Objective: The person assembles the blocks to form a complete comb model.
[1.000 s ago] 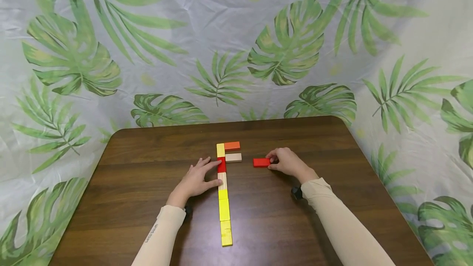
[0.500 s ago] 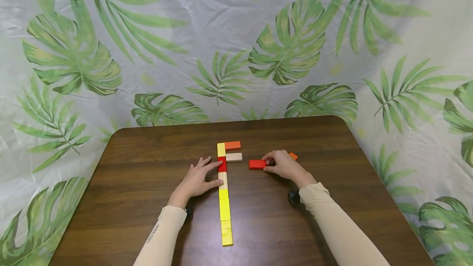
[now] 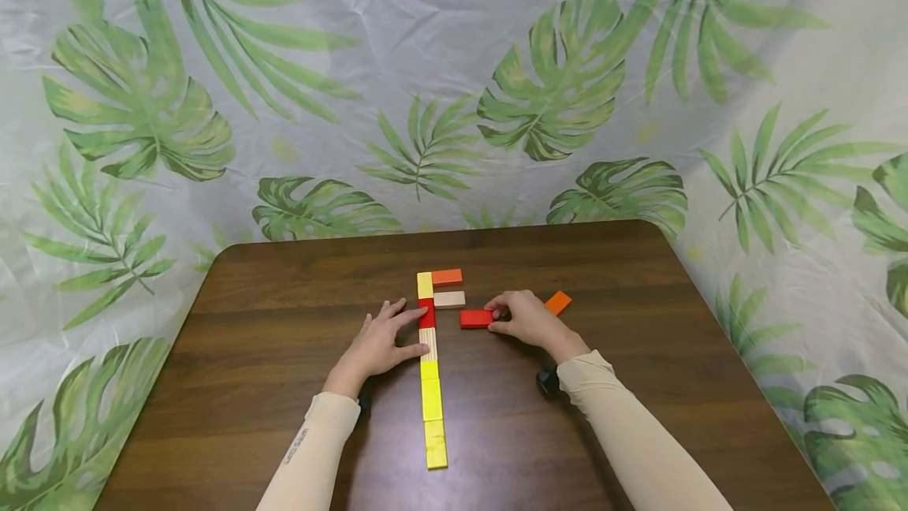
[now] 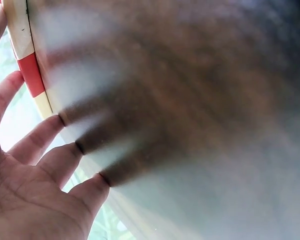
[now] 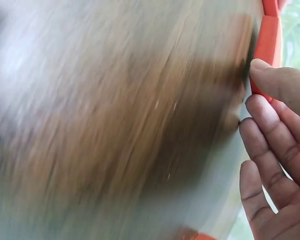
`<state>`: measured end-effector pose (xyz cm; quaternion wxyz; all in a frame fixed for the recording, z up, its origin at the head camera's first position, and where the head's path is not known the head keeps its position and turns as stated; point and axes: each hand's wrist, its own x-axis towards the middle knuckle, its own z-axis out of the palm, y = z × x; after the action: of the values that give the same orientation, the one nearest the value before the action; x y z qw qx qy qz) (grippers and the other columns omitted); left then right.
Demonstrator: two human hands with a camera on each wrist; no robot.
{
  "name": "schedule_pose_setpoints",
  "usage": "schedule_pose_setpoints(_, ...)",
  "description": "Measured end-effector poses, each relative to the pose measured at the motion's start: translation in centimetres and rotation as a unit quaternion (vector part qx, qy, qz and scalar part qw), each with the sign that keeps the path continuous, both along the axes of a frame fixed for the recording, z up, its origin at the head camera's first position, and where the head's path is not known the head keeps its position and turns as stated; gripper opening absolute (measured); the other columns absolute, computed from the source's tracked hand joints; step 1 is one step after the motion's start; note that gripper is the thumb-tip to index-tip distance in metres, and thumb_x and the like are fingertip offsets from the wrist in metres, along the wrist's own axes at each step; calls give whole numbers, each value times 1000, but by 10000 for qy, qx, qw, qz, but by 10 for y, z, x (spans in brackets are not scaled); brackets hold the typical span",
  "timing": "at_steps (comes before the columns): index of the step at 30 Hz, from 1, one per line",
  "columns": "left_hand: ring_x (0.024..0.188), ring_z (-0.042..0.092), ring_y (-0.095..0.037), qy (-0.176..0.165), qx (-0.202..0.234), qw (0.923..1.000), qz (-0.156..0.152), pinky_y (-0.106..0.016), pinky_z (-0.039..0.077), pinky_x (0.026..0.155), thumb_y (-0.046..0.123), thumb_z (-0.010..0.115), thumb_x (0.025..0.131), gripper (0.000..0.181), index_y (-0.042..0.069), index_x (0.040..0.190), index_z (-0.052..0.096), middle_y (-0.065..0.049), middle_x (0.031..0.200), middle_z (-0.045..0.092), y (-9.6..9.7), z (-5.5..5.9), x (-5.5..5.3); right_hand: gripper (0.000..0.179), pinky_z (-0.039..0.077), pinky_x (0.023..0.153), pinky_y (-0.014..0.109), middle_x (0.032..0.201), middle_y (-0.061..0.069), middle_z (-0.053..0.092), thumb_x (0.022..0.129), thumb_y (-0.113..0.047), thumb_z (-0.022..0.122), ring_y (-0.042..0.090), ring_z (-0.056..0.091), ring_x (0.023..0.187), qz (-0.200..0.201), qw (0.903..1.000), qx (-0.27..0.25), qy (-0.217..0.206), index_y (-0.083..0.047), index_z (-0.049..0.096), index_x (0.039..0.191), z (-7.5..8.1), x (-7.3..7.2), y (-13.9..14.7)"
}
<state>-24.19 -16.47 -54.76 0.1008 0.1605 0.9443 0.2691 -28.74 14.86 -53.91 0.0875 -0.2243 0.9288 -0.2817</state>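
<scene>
My right hand (image 3: 528, 322) pinches the near end of a flat red block (image 3: 474, 319) between thumb and fingers; the right wrist view shows the thumb on this red block (image 5: 266, 42). Left of it, a line of blocks runs toward me. It holds a pale yellow block (image 3: 425, 285), a red block (image 3: 429, 322), a striped wooden block (image 3: 429, 337) and yellow blocks (image 3: 431, 400). My left hand (image 3: 374, 347) lies beside the line with fingers spread, its index finger on the line's red block and its thumb at the striped one. Several left fingertips touch the table in the left wrist view.
An orange-red block (image 3: 447, 277) and a beige block (image 3: 449, 300) stick out rightward from the line's far end. Behind my right hand lies a loose orange block (image 3: 558, 303). The dark wooden table (image 3: 284, 290) ends at a leaf-print curtain (image 3: 426, 61).
My right hand has slid left with the red block, bringing it near the line. The loose orange block has come into view behind that hand. My left hand has kept its place.
</scene>
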Motion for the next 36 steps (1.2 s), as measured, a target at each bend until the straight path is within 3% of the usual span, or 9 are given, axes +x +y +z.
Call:
schedule_pose_setpoints(21, 162, 24, -54, 39, -39, 10000, 21, -78, 18, 126, 49, 81, 94, 74, 26, 159, 55, -22, 173, 36, 1, 1, 0, 28, 61, 92, 37, 96, -1, 74, 91, -18, 88, 12, 67, 90, -67, 10000, 28, -45, -8, 81, 117, -5, 6, -37)
schedule_pose_setpoints(36, 163, 23, -53, 3, -51, 10000, 30, -78, 17, 127, 49, 82, 93, 75, 28, 159, 54, -20, 174, 35, 0, -4, -1, 33, 60, 89, 32, 97, -2, 74, 87, -17, 91, 9, 65, 89, -270, 9977, -482, -405, -8, 79, 117, -13, 5, -39)
